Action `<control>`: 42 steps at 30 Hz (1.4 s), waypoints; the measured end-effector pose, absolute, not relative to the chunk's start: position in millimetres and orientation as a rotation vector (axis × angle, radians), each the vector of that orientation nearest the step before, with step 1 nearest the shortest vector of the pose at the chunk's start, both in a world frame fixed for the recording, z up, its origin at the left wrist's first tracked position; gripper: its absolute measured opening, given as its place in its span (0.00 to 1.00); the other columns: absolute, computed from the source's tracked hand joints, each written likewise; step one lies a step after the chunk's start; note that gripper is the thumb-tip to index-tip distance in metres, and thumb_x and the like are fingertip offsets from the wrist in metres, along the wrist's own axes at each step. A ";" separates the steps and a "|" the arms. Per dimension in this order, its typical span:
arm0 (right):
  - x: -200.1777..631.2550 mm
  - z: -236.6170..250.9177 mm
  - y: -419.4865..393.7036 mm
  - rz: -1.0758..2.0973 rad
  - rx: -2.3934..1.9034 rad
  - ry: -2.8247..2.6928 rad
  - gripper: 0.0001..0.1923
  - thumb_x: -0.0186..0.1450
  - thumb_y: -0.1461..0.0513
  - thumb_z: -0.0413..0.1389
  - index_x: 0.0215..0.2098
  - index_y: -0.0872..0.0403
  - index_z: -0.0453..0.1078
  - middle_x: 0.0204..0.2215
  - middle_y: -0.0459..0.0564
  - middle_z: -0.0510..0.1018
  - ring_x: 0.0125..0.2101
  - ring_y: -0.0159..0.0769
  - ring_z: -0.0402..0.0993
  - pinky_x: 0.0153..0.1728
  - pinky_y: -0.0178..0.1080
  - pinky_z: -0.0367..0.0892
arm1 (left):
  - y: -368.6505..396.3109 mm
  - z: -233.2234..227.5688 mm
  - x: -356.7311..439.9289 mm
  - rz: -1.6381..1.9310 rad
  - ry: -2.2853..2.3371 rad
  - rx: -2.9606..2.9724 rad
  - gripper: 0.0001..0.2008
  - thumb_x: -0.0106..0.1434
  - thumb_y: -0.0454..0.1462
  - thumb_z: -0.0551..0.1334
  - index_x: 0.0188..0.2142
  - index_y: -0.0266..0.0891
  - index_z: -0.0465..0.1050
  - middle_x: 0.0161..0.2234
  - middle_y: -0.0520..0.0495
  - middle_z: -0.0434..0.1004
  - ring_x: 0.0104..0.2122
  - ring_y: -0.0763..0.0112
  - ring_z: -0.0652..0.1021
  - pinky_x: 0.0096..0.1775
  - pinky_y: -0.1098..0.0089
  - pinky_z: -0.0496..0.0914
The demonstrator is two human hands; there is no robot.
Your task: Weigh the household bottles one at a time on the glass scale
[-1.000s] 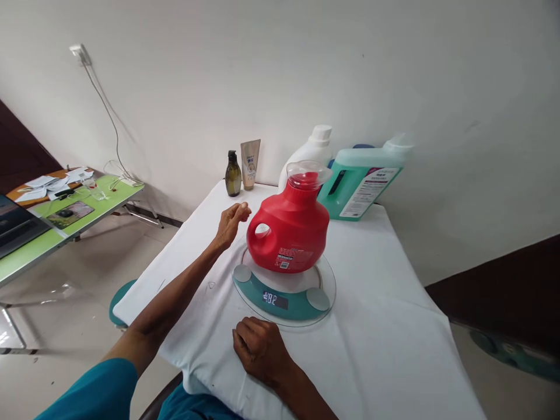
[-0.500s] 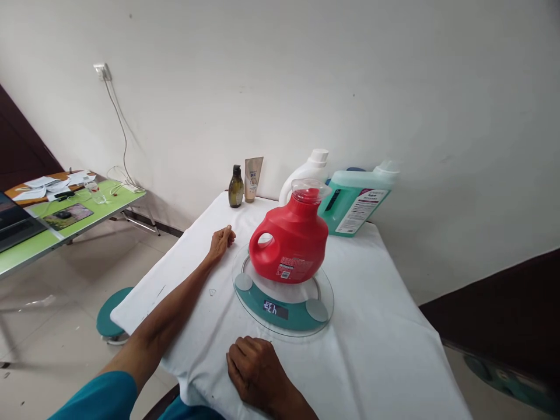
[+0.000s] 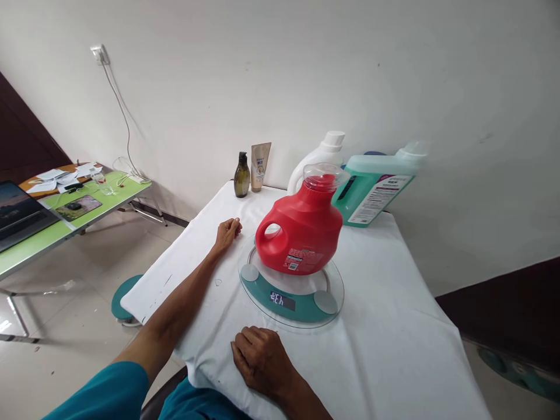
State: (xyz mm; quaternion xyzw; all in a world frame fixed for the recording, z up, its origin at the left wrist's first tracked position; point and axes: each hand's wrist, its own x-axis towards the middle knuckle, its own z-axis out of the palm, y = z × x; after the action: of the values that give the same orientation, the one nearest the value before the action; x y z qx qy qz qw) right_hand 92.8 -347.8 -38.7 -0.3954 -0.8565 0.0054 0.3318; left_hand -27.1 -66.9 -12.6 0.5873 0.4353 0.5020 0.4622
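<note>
White cloth [image 3: 394, 350] covers the table, and on its near edge the right hand [image 3: 261, 363] lies palm down, fingers curled loosely together, holding nothing. Just beyond it sits a round glass scale [image 3: 292, 291] with a teal base and a lit display [image 3: 282, 301]; the digits are too small to read surely. A red jug [image 3: 301, 230] stands upright on the middle of the scale, handle toward the left, clear cap on top. The left hand [image 3: 226, 233] rests on the cloth just beside the scale's left rim, apart from the jug, fingers bent in and close together, gripping nothing.

The step in hand looks like taking the weight. To do it well, both hands should be off the glass and the cloth should not be tugged, so the number settles; the jug is best centred, clear of the display.

Farther back, near the wall, stand a white bottle [image 3: 326, 153], a green canister [image 3: 376, 189] leaning, a dark pump bottle [image 3: 241, 175] and a beige tube [image 3: 259, 167]. Off to the left is a green desk [image 3: 65, 224] with a laptop [image 3: 20, 213] and papers [image 3: 65, 175].
</note>
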 end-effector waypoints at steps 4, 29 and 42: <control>93.0 -38.8 -347.7 0.023 -1.029 -2.233 0.14 0.70 0.68 0.49 0.26 0.52 0.63 0.22 0.45 0.69 0.22 0.33 0.62 0.26 0.42 0.47 | -67.7 -11.6 -26.6 1.228 1.079 1.445 0.28 0.63 0.60 0.61 0.26 0.37 0.72 0.22 0.51 0.68 0.23 0.75 0.67 0.28 0.70 0.62; 95.3 -36.2 -347.9 0.048 -1.041 -2.241 0.14 0.70 0.68 0.50 0.26 0.52 0.62 0.22 0.44 0.69 0.22 0.32 0.61 0.26 0.42 0.46 | -65.7 -10.7 -25.2 1.180 1.093 1.486 0.26 0.63 0.59 0.62 0.26 0.38 0.72 0.23 0.51 0.68 0.23 0.74 0.67 0.28 0.69 0.62; 93.9 -36.2 -347.6 0.046 -1.027 -2.198 0.15 0.70 0.68 0.49 0.25 0.52 0.62 0.22 0.44 0.68 0.22 0.32 0.60 0.26 0.42 0.46 | -66.0 -11.8 -25.6 1.193 1.082 1.499 0.25 0.63 0.58 0.63 0.26 0.38 0.72 0.23 0.50 0.70 0.23 0.74 0.68 0.28 0.69 0.63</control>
State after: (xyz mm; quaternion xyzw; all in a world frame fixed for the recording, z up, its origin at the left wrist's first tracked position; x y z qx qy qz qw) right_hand 93.9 -347.6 -36.2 -0.3963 -0.8486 0.0177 0.3501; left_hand -25.6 -66.0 -11.8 0.6071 0.4384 0.4833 0.4536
